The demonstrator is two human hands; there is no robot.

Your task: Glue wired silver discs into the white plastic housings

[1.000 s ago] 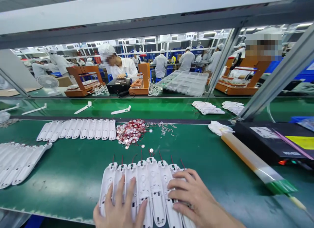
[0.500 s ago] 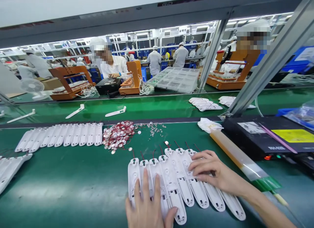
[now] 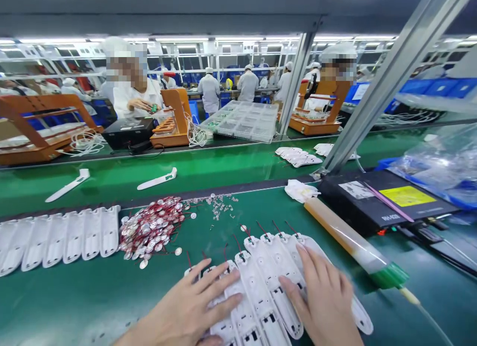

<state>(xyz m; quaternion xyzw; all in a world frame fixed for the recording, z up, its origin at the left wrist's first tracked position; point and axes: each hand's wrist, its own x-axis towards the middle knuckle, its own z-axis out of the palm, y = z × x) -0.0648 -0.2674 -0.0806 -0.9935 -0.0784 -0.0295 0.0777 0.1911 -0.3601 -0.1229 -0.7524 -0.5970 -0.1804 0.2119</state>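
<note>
A fanned row of several white plastic shells [image 3: 266,281] with red wires lies on the green bench mat [image 3: 93,296] in front of me. My left hand [image 3: 186,311] rests flat, fingers spread, on the left shells of the row. My right hand [image 3: 326,299] lies flat on the right shells, fingers apart. Neither hand grips anything. A heap of small silver discs with red wires [image 3: 151,229] sits just behind the row.
Another row of white shells [image 3: 59,239] lies at the left. A long amber tube with a green end [image 3: 352,239] and a black box [image 3: 387,202] sit at the right. Behind runs a green conveyor [image 3: 223,165] with loose shells, and workers in white beyond.
My view has swung right, so everything sits further left. Both hands have pushed the shell row rightward and skewed it. My right hand slid from the far tips down onto the shells' middles.
</note>
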